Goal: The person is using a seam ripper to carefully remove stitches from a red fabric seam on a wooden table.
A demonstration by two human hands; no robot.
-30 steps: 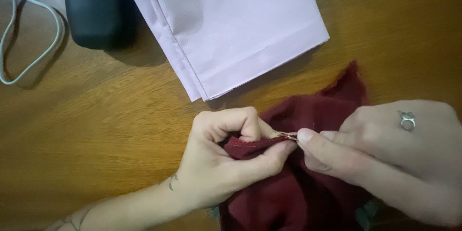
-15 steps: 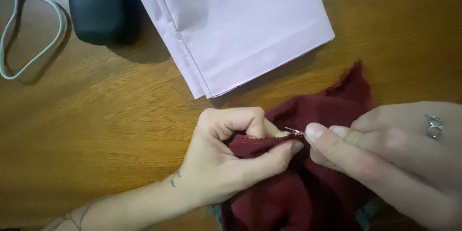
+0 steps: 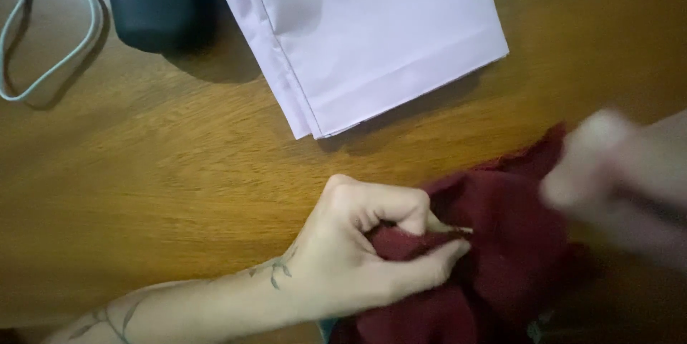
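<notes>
Right hand (image 3: 622, 186) has pulled away from the pinch point, now a blur at right edge; its fingers' state cannot be told. Left hand (image 3: 372, 244), lower centre, pinches a fold of dark red cloth (image 3: 515, 258) on the table (image 3: 164, 179). Folded lilac fabric (image 3: 372, 36) upper centre.

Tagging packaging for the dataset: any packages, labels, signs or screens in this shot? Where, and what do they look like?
Paper bag: top centre of the wooden table, lying flat; rectangular, pale lilac, folded side pleats, no print visible.
No labels, signs or screens in view.
Dark rounded object, top left beside the bag: too cropped to tell whether it is a package.
</notes>
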